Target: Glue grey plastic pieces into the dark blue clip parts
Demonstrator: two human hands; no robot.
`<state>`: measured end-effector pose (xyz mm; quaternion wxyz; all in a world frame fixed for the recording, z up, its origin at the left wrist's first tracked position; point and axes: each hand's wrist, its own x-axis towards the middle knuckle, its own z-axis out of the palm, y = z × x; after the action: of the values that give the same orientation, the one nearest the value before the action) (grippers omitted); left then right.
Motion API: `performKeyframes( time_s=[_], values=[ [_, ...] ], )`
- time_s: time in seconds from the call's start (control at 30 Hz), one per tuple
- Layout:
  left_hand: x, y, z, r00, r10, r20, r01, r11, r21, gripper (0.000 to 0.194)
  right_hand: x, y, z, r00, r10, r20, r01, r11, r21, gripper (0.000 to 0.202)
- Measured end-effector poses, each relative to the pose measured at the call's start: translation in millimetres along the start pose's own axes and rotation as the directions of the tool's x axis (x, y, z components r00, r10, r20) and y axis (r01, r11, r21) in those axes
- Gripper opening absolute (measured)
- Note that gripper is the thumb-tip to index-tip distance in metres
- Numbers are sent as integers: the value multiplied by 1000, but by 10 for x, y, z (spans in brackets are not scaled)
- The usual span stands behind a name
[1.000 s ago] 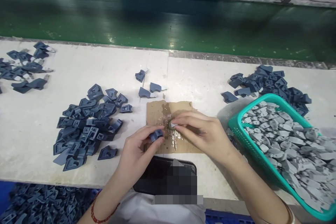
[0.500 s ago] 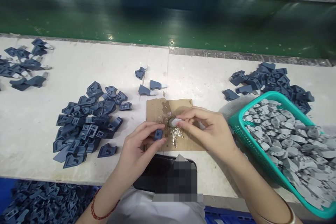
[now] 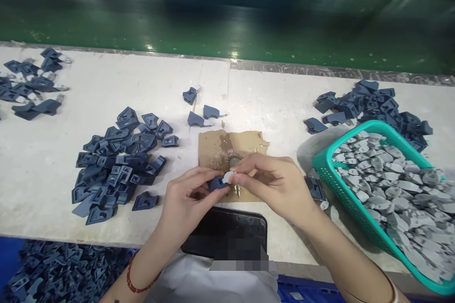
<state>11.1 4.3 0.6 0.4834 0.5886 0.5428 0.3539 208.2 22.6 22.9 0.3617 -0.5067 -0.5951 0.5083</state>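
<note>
Between the thumb and fingers of my left hand (image 3: pixel 194 194) is a dark blue plastic part (image 3: pixel 216 183). My right hand (image 3: pixel 275 180) pinches a small light grey plastic piece (image 3: pixel 228 177) against the right end of the blue part; how far it sits inside I cannot tell. Both hands are over a piece of brown cardboard (image 3: pixel 209 149), which carries a wet, shiny smear and a small round disc (image 3: pixel 234 162). A black phone (image 3: pixel 202 234) lies just in front of the hands.
A heap of blue parts (image 3: pixel 117 161) lies left of my hands, another heap (image 3: pixel 373 104) at the back right. Blue parts with grey tips (image 3: pixel 35 80) lie far left. A green basket (image 3: pixel 323 163) of grey pieces stands right. Behind runs a green conveyor belt (image 3: pixel 199 19).
My right hand has brought the grey piece from the round disc on the cardboard left and towards me, to the blue part. The left hand has barely moved and still holds the blue part.
</note>
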Motion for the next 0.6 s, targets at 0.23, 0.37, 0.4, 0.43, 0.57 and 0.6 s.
performKeyframes(
  time_s=[0.23,0.37,0.4,0.43,0.57,0.6],
  values=[
    [13,-3,8,999,31,20,-32,999,36,13,8,6,-24,994,-84,70,93,987,-130,16],
    [18,-6,2,998,59,33,-61,996,60,12,21,-27,-28,978,-162,129,187,961,-206,15],
    [20,-6,-3,998,56,36,-58,996,60,12,25,-36,-25,974,-177,145,205,954,-217,15],
    [22,-5,-7,998,50,41,-52,997,58,12,29,-44,-21,969,-186,160,219,950,-223,16],
    [27,-7,-20,998,18,64,-21,999,46,13,40,-50,2,965,-149,216,196,957,-216,19],
    [26,-8,-19,998,15,68,-18,999,43,13,42,-43,9,967,-128,218,174,963,-206,20]
  ],
)
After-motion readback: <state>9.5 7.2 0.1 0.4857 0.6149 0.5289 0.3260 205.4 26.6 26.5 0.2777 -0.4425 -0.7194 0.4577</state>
